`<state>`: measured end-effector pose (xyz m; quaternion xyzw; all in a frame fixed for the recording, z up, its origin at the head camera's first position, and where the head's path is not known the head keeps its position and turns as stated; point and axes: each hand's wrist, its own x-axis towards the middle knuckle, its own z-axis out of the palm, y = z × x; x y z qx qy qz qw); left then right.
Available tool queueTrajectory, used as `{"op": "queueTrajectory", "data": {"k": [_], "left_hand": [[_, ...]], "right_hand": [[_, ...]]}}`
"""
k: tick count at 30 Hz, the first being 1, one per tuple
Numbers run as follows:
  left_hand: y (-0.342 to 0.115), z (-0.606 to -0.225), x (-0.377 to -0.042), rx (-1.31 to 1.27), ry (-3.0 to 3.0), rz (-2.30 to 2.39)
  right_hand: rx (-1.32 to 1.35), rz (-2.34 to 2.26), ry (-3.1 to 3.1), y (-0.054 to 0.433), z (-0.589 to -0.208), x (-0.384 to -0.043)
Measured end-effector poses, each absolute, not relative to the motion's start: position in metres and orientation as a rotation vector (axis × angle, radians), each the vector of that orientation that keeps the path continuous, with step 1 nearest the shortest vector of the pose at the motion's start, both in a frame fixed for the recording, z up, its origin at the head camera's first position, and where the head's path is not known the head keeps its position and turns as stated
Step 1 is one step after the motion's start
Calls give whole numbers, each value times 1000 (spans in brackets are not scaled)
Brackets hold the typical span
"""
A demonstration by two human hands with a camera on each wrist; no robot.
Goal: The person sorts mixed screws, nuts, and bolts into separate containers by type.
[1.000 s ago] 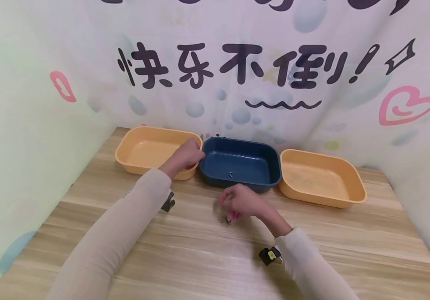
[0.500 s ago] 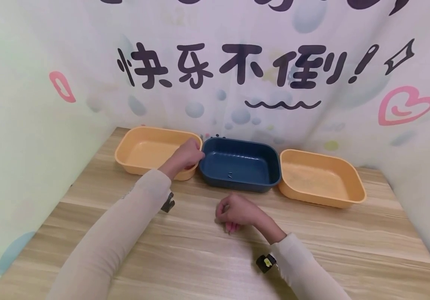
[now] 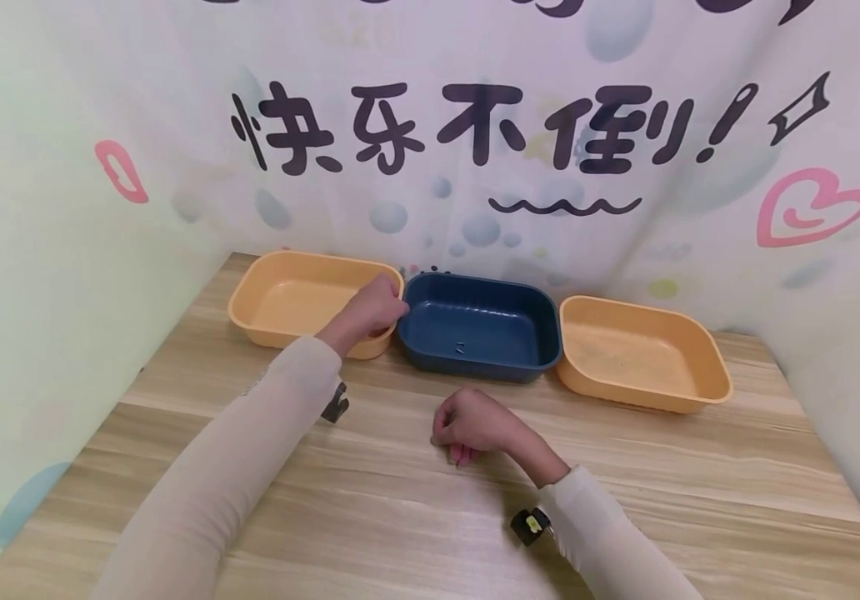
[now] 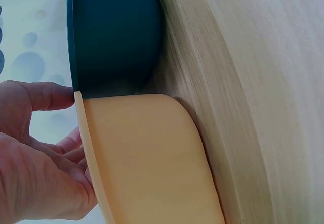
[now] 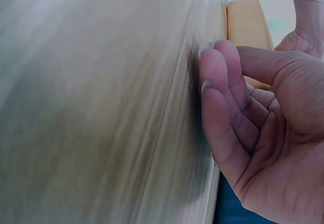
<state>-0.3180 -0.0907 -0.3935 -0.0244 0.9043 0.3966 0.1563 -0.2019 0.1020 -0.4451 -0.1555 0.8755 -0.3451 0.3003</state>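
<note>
My left hand grips the right end of the left orange bin, at the rim where it meets the dark blue bin. In the left wrist view, the thumb lies at that joint and the fingers pass behind the orange wall. My right hand is down at the tabletop in front of the blue bin, thumb and forefinger brought together and the other fingers curled. A tiny dark tip shows below its lower fingers; the small metal piece there is mostly hidden. Small metal pieces lie inside the blue bin.
A second orange bin stands at the right, against the blue one. All three line the back of the wooden table, before a printed cloth. A black wrist-camera mount hangs under the right sleeve.
My right hand has come down slightly toward me, covering the small metal pieces that lay on the table a second ago. The left hand has kept its hold on the bin.
</note>
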Motion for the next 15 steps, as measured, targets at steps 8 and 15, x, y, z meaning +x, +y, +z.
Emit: {"op": "queueTrajectory", "data": {"k": [8, 15], "left_hand": [[-90, -393, -317, -63, 2587, 1144], [-90, -394, -318, -57, 2590, 1144]], "right_hand": [[-416, -932, 2296, 104, -443, -203], [-430, -984, 2286, 108, -431, -207]]}}
